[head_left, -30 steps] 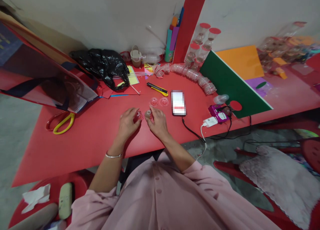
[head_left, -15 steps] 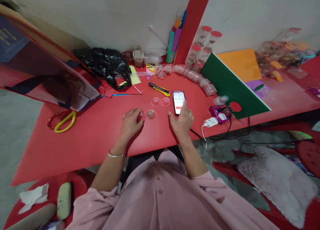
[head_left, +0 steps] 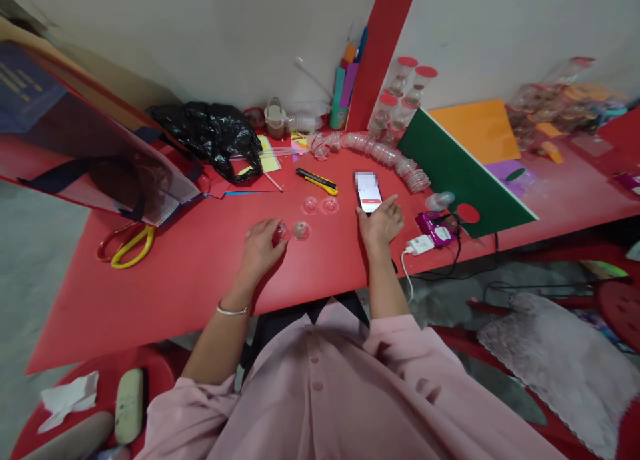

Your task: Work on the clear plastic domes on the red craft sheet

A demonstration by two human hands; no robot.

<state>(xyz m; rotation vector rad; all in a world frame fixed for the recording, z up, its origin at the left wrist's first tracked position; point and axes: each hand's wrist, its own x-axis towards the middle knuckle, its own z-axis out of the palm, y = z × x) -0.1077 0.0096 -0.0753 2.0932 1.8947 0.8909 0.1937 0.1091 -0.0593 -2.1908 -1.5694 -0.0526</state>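
My left hand (head_left: 263, 248) rests on the red table with its thumb and fingertips closed around a clear plastic dome (head_left: 282, 232). Beside it sits another clear dome (head_left: 301, 230) with something brownish under it. Two more clear domes, a left one (head_left: 311, 205) and a right one (head_left: 329, 205), lie just behind. My right hand (head_left: 382, 225) is at the near end of a phone (head_left: 369, 192), thumb at its left edge and curled fingers at its right. The screen is lit, partly blurred. A yellow and black box cutter (head_left: 317, 181) lies left of the phone.
Yellow-handled scissors (head_left: 134, 247) lie at the left by a large bag (head_left: 100, 147). A black plastic bag (head_left: 210, 137) and a curved row of nested clear cups (head_left: 385, 152) are at the back. At the right are a green board (head_left: 465, 177) and a white charger (head_left: 420, 245) with cable.
My right hand has moved right, and its index finger is off the screen. The phone has shifted up and right and turned slightly. My left hand stays at the dome.
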